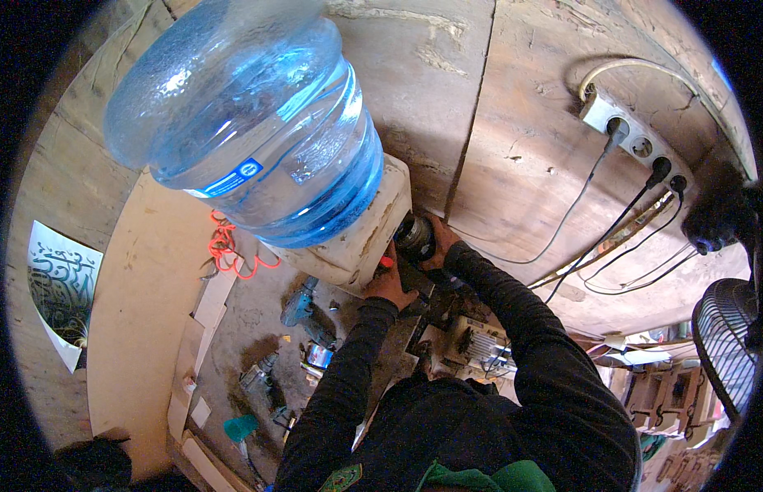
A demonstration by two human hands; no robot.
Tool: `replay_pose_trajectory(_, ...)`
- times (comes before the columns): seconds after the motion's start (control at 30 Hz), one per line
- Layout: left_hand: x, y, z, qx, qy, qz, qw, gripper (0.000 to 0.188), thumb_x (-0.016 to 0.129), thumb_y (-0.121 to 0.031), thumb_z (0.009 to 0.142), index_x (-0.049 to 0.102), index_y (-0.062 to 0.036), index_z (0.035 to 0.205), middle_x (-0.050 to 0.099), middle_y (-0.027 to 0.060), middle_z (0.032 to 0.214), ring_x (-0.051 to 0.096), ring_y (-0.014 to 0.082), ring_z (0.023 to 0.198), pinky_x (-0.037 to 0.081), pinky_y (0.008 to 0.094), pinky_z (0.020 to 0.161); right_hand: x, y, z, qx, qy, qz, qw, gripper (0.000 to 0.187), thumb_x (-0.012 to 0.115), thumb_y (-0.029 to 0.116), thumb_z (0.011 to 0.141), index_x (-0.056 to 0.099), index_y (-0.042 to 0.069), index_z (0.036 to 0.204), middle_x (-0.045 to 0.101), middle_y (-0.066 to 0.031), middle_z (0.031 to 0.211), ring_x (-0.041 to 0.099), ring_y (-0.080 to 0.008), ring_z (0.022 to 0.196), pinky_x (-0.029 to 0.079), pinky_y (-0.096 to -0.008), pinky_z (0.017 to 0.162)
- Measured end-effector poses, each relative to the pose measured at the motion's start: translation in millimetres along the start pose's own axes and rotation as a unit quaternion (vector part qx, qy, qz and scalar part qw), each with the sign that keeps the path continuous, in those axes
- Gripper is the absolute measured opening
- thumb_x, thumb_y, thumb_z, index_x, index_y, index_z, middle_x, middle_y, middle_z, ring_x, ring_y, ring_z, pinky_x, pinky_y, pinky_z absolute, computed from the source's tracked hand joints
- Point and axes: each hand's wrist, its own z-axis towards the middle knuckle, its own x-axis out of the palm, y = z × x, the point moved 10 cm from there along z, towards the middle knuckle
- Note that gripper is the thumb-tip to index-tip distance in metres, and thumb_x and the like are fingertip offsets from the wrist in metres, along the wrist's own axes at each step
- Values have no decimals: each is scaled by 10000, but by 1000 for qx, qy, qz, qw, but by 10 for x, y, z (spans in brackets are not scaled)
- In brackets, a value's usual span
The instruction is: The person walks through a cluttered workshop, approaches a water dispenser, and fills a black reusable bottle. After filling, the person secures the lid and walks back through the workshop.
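A large blue water bottle (275,156) sits upside down on a stained, cream-coloured water dispenser (395,193). At the dispenser's front my left hand (390,285) is closed round the small red tap (387,262), some of its fingertips hidden. Beside it, a dark round container (415,239) with shiny rings is in my right hand (440,243), whose fingers wrap its right side. The container is close against the dispenser front; its contents are too dark to make out.
Below left lie a teal cordless drill (298,305), a second drill (258,373), a can (319,356) and a teal cup-shaped piece (240,427). An orange coiled hose (226,250) hangs behind. A power strip (636,135) with plugged cables and a fan (726,340) are at right.
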Motion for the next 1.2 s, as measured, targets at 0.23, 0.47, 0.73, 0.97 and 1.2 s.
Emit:
replay_pose_trajectory(0.23, -32, -24, -19, 4, -11, 10, 1000, 1356, 797, -420, 801, -308, -183, 1550, 663, 318, 1195, 683, 463, 1025, 519, 559, 968, 0, -14, -5, -8, -9, -6, 1000, 1493, 978, 388, 328, 205, 53, 1561, 460, -289, 1473, 469, -492, 1332, 434, -505, 1112)
replay_pose_trajectory(0.47, 2, -26, 8, 3, 5, 12, 1000, 1363, 800, -452, 793, -295, -184, 1559, 670, 324, 1171, 691, 464, 992, 538, 558, 924, -22, 24, -22, -22, -10, -4, 1000, 1437, 964, 383, 376, 204, 72, 1555, 510, -300, 1408, 518, -497, 1278, 462, -507, 1071)
replay_pose_trajectory(0.73, -19, -11, -8, -8, 4, 13, 1000, 1360, 803, -449, 791, -285, -187, 1564, 669, 325, 1168, 693, 468, 970, 548, 550, 904, -79, 88, -59, 6, -6, -27, 1000, 1427, 969, 314, 388, 193, 50, 1556, 612, -273, 1317, 560, -465, 1255, 486, -493, 1061)
replay_pose_trajectory(0.97, -65, -15, -42, -14, -5, 18, 1000, 1351, 801, -425, 790, -281, -189, 1564, 663, 298, 1212, 685, 465, 1003, 533, 556, 937, -101, 150, -104, 10, -1, -7, 1000, 1423, 971, 292, 360, 220, 50, 1544, 546, -274, 1406, 519, -451, 1313, 455, -478, 1103)
replay_pose_trajectory(1.2, -126, -76, -82, 14, -50, 24, 998, 1346, 800, -400, 790, -279, -177, 1564, 657, 292, 1220, 672, 461, 1042, 511, 570, 967, -99, 134, -116, 13, 4, 20, 1000, 1437, 969, 298, 320, 244, 50, 1536, 502, -279, 1447, 467, -439, 1371, 421, -466, 1140)
